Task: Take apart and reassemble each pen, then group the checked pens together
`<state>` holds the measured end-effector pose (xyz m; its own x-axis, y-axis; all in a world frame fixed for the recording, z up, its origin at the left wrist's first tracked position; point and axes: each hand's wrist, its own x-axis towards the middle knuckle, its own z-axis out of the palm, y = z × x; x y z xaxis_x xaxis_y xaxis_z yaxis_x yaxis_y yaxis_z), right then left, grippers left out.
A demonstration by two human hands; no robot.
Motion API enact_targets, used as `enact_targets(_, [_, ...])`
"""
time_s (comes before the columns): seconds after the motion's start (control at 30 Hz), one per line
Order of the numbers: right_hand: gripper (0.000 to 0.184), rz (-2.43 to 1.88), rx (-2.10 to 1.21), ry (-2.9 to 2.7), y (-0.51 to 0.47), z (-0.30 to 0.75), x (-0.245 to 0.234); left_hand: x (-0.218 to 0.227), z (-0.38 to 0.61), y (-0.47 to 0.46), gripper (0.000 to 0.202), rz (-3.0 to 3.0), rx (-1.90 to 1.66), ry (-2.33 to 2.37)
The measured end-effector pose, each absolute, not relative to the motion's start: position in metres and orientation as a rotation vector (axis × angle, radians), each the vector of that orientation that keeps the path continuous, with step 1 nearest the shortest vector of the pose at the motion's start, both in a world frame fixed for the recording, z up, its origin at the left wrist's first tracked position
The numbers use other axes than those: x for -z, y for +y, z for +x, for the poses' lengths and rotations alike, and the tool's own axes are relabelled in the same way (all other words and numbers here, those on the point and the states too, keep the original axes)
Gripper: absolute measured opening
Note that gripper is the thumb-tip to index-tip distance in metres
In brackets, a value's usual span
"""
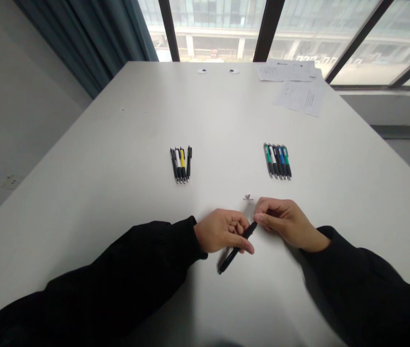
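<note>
My left hand (226, 230) is closed around a black pen (231, 260), which slants from lower left to upper right just over the table. The thumb lies across its barrel. At the pen's upper end, my right hand (280, 219) pinches with thumb and fingertips, which cover that end. A small dark and silvery spot (247, 196) shows on the table beyond my fingers; it is too small to name. Farther off to the left lies a row of several pens (181, 165), black, white and yellow. Another row of pens (278, 162), green, white, black and blue, lies to the right.
The white table (118, 193) reaches to the windows. Sheets of paper (299, 96) lie at its far right corner. Two small oval pieces (202, 71) sit near the far edge. A blue-grey curtain (92, 38) hangs at the far left, beside a grey wall.
</note>
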<state>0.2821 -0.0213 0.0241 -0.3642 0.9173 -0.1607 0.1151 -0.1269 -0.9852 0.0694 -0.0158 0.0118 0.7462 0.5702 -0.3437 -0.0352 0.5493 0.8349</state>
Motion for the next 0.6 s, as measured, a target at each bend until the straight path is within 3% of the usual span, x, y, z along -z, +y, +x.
enact_targets(0.4, [0.023, -1.008, -1.442, -1.679, -0.02, 0.289, -0.025, -0.01, 0.07, -0.016, 0.039, 0.926, -0.419, 0.645])
enact_targets(0.6, [0.018, -1.321, -0.759, -1.992, -0.013, 0.294, -0.018, -0.01, 0.069, -0.014, 0.044, 0.864, -0.436, 0.635])
